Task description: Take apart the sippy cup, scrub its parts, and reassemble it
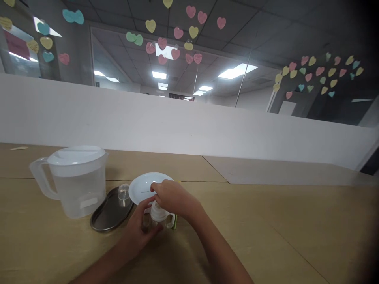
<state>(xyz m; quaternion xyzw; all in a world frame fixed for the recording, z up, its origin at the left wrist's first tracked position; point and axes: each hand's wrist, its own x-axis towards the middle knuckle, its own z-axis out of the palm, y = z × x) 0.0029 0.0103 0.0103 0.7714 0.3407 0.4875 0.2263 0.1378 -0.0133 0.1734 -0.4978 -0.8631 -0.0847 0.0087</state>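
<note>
A baby bottle (158, 213) with a white collar and two side handles stands in front of me, close to the plate. My left hand (142, 221) is wrapped around its left side, thumb and fingers apart on either side of the body. Over the bottle's top, my right hand (171, 197) is closed with its fingers bent in a pinch. What those fingers grip is hidden by the hand. Just behind lies a white plate (137, 188), partly covered by my right hand; a thin line shows on its surface, too faint to identify.
To the left, a kidney-shaped metal tray (111, 215) holds a small clear cup (123, 193) at its far end. Beyond it stands a lidded translucent pitcher (79, 185) with liquid inside. A low white wall (177, 128) runs behind the table, below glass with heart-shaped notes.
</note>
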